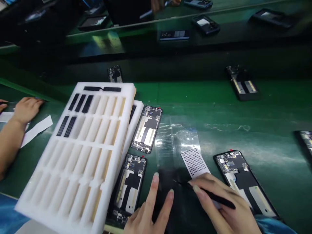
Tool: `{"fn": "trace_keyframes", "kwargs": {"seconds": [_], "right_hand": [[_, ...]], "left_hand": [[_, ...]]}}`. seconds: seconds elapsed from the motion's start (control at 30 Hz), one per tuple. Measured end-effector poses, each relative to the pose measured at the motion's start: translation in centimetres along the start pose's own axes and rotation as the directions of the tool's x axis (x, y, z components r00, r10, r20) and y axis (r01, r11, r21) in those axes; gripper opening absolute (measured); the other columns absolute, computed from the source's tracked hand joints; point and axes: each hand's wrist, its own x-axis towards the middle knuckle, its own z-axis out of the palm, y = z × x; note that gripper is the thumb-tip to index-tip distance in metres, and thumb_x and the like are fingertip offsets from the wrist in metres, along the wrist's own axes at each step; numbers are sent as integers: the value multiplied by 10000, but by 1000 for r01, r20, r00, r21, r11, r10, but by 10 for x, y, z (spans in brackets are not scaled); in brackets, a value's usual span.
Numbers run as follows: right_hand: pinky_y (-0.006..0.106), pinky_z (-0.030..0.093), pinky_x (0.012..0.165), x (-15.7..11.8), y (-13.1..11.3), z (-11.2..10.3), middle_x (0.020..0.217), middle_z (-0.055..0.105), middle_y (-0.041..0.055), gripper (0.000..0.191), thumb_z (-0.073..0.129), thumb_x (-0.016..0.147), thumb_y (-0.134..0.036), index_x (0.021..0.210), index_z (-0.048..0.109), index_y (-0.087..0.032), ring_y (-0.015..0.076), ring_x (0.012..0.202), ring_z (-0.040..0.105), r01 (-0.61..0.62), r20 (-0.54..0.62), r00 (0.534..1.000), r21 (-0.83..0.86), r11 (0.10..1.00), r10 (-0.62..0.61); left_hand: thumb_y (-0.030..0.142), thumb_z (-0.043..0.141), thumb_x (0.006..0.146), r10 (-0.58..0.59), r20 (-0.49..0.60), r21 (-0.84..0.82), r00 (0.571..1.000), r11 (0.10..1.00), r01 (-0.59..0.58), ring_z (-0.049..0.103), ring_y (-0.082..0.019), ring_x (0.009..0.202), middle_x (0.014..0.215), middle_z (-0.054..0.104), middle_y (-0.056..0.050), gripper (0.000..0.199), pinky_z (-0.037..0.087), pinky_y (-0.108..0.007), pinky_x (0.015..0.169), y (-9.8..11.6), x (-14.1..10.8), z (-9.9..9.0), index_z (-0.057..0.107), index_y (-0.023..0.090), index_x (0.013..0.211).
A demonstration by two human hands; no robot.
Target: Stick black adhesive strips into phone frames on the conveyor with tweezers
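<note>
My right hand (224, 201) grips slim black tweezers (220, 199), their fine tip pointing left over the green bench. A white sheet with rows of small black dots (194, 162) sticks out beyond that hand; whether the fingers also hold it I cannot tell. My left hand (148, 211) is open at the bottom middle, index and middle fingers spread, beside an opened phone (129, 187) with its inner parts showing. A second opened phone (147, 128) lies just above that one. To the right of my right hand rests another opened phone (246, 183).
A white foam tray (80, 139) with slots, some holding black strips, rests at left over another foam tray (136, 110). Clear plastic film (177, 139) lies mid-bench. More phones (241, 83) sit farther back. At far left is another person's hand (28, 109) near white paper (36, 130).
</note>
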Motion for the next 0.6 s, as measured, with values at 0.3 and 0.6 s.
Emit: {"fn": "trace_keyframes", "kwargs": {"seconds": [0.3,0.6], "right_hand": [[251,574,759,32,5,33,851,713,31,137,521,1001,-197,1015,657,-202,173,824,718,-49,-65,997,-37,998,46],[251,635,713,16,-28,10,871,785,-2,228,525,1005,-380,990,751,-376,211,833,764,-188,-302,917,248,950,261]], "left_hand": [[31,502,787,-80,106,-71,991,994,88,674,-128,566,1523,446,-179,754,495,-234,384,-7,11,12,422,215,1513],[253,551,963,-528,219,-870,821,275,409,713,-140,652,1123,753,-59,259,512,-195,495,10,28,-3,640,322,1196]]}}
